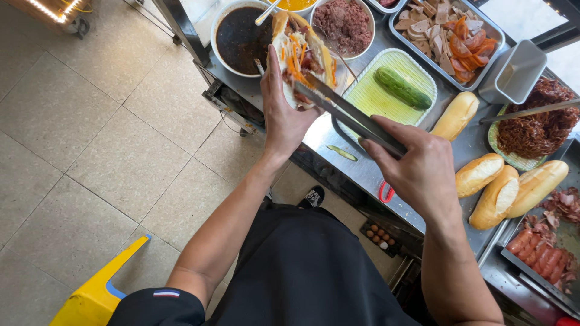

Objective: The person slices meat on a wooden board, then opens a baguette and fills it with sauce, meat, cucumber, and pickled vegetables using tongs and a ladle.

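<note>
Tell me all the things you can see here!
sandwich: one, filled with orange and white shreds, in left hand
tongs: one, metal, in right hand, tips in sandwich
cucumber: one, green, on green tray
bread rolls: four, golden, on steel counter
dark sauce bowl: one, counter's far end
minced meat bowl: one, pinkish, beside sauce
sliced meat tray: one, steel
sausages: several, red, right tray
eggs: several, brown, below counter
stool: one, yellow, floor
left hand: one
right hand: one

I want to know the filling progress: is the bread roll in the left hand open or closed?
Open. The roll in the left hand is split, with carrot strips showing inside.
</note>
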